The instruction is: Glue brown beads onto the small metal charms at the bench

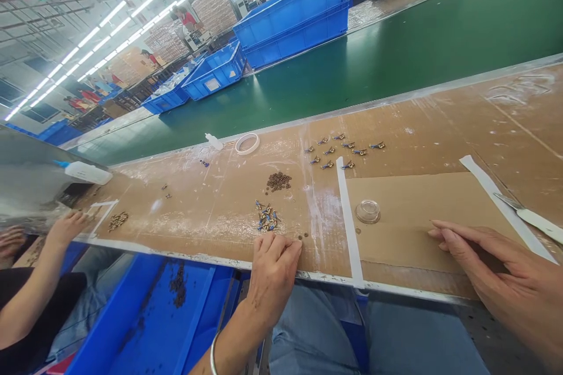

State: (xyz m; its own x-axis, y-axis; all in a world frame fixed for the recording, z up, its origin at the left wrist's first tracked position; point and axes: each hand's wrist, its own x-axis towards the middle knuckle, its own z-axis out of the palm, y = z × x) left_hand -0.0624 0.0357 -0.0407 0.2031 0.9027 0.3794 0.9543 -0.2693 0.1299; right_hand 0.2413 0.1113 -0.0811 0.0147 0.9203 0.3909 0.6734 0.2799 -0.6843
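Note:
My left hand (275, 263) rests at the table's front edge, fingers curled down and pressed together. Its fingertips are mostly hidden, so I cannot make out what they grip. Just beyond it lies a pile of small blue-and-gold figures (267, 218); a couple of small brown discs (303, 237) lie beside its fingers. Over the right end of a cardboard sheet (409, 199), my right hand (505, 269) is closed in a pinch, with a tiny tip at the fingers too small to name. A small clear round dish (368, 211) stands on that sheet, left of this hand.
Behind are a heap of brown discs (278, 181), spaced figures (347, 145), a tape roll (247, 143) and a small white bottle (214, 141). A white-handled knife (539, 222) lies far right. A co-worker's hand (65, 227) is at left. Blue crates (299, 9) stand on the green belt (396, 58).

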